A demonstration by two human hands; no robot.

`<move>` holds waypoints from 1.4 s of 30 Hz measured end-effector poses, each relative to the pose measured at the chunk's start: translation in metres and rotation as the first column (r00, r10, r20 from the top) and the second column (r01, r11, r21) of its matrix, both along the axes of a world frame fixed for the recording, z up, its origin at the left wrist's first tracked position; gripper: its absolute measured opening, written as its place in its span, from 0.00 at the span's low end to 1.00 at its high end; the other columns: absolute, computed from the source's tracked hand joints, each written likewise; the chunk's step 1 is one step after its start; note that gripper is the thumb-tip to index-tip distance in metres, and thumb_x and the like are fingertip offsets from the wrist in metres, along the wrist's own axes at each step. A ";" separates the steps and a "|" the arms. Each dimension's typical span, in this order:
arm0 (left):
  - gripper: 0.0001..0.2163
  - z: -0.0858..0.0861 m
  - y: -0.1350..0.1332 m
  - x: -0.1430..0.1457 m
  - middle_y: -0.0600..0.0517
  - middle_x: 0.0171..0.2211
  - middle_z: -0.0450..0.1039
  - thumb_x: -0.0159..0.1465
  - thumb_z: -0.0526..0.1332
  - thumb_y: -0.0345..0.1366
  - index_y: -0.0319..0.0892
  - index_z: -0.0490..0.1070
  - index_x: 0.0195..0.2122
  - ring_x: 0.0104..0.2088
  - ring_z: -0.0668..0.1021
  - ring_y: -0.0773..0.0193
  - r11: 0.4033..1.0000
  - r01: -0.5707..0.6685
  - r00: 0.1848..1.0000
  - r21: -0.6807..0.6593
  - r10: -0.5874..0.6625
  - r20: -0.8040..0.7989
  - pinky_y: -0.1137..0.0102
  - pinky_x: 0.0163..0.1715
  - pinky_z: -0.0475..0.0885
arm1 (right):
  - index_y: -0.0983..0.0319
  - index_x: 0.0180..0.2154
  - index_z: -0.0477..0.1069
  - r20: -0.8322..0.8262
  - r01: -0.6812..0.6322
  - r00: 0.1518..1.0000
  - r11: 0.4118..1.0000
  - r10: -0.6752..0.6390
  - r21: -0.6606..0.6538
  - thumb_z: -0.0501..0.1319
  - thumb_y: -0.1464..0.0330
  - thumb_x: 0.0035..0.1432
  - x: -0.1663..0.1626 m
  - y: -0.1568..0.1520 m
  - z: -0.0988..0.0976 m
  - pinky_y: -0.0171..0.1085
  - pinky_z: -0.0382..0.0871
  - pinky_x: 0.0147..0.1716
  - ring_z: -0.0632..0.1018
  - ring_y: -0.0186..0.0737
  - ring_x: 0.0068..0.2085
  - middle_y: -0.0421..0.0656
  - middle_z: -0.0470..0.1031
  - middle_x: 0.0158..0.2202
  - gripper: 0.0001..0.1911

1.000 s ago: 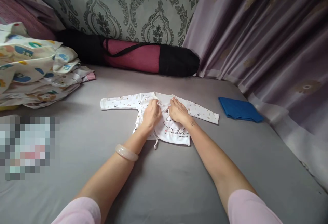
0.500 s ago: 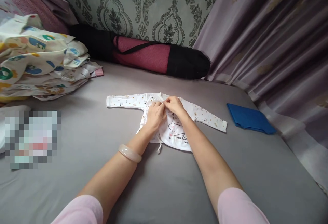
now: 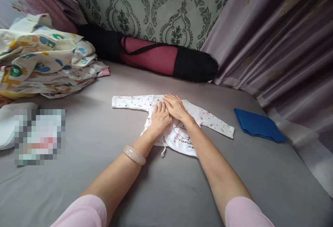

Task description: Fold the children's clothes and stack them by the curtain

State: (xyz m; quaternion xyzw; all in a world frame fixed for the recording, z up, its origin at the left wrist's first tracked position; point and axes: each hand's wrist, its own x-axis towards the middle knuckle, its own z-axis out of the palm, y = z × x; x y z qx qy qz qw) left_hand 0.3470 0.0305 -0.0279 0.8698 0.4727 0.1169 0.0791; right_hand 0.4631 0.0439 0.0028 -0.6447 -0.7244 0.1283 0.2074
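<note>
A small white baby shirt with a cartoon print lies spread on the grey bed sheet, both long sleeves stretched out to the sides. My left hand lies flat on its chest, fingers extended, a pale bangle on that wrist. My right hand rests flat beside it near the collar, fingers stretched out, touching the left hand. Neither hand grips anything.
A stack of folded patterned cloths sits at the far left. A rolled pink mat in a black bag lies along the wall. A folded blue cloth lies at the right, near the purple curtain.
My hands went from apart on the shirt to pinching at the collar, and now lie flat side by side near the neckline. The view has shifted slightly.
</note>
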 end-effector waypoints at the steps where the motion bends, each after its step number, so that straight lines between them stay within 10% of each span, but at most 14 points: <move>1: 0.28 -0.001 0.000 0.000 0.34 0.67 0.53 0.68 0.47 0.38 0.28 0.54 0.66 0.68 0.54 0.42 1.000 0.026 0.999 -0.013 -0.026 -0.025 0.50 0.65 0.49 | 0.60 0.59 0.68 -0.028 -0.072 0.997 0.996 0.071 -0.044 0.43 0.63 0.70 -0.001 0.000 -0.001 0.45 0.42 0.67 0.56 0.41 0.68 0.44 0.63 0.65 0.24; 7: 0.29 -0.003 -0.002 -0.001 0.33 0.68 0.49 0.69 0.46 0.40 0.29 0.49 0.68 0.69 0.51 0.44 0.999 0.038 0.999 -0.004 -0.039 -0.033 0.49 0.65 0.47 | 0.63 0.69 0.49 -0.051 -0.114 0.993 0.946 0.104 -0.303 0.32 0.56 0.70 -0.001 0.012 -0.005 0.46 0.32 0.68 0.43 0.39 0.71 0.43 0.44 0.72 0.33; 15: 0.31 0.009 -0.004 -0.004 0.31 0.68 0.48 0.67 0.49 0.41 0.24 0.50 0.67 0.69 0.52 0.43 0.987 0.032 0.999 -0.157 -0.028 0.029 0.51 0.65 0.50 | 0.62 0.68 0.50 -0.036 -0.079 0.997 0.959 0.072 -0.272 0.31 0.57 0.70 0.003 0.021 -0.012 0.45 0.32 0.68 0.43 0.37 0.71 0.42 0.45 0.72 0.33; 20: 0.20 0.047 0.027 -0.038 0.42 0.51 0.75 0.66 0.50 0.40 0.38 0.72 0.53 0.50 0.77 0.54 0.887 0.278 0.926 -0.369 -0.146 0.348 0.63 0.50 0.72 | 0.59 0.67 0.54 -0.034 -0.082 0.997 0.956 0.076 -0.282 0.36 0.59 0.70 0.006 0.025 -0.012 0.47 0.35 0.68 0.46 0.39 0.71 0.40 0.48 0.71 0.29; 24: 0.16 0.056 0.061 -0.094 0.42 0.46 0.76 0.66 0.51 0.39 0.38 0.74 0.46 0.48 0.77 0.54 0.968 -0.143 0.899 -0.205 0.214 0.382 0.61 0.51 0.71 | 0.62 0.65 0.58 0.088 -0.030 0.995 0.971 0.053 -0.239 0.47 0.67 0.66 -0.002 0.024 -0.005 0.50 0.39 0.67 0.50 0.45 0.70 0.46 0.51 0.70 0.27; 29: 0.13 0.029 0.084 -0.158 0.36 0.47 0.71 0.61 0.56 0.40 0.39 0.73 0.42 0.53 0.70 0.36 0.707 -0.696 0.648 -0.128 0.695 0.311 0.44 0.49 0.68 | 0.67 0.63 0.61 0.163 0.031 0.986 0.996 -0.017 -0.083 0.45 0.73 0.66 -0.041 0.028 0.008 0.48 0.40 0.67 0.53 0.45 0.69 0.51 0.54 0.69 0.26; 42: 0.08 0.019 0.098 -0.161 0.42 0.38 0.76 0.56 0.62 0.40 0.44 0.66 0.33 0.47 0.76 0.46 0.654 -0.674 0.612 -0.345 0.755 0.235 0.53 0.47 0.68 | 0.74 0.68 0.45 0.102 0.116 0.990 0.974 -0.098 -0.195 0.38 0.59 0.70 -0.091 0.028 -0.017 0.45 0.32 0.68 0.42 0.47 0.71 0.54 0.40 0.72 0.34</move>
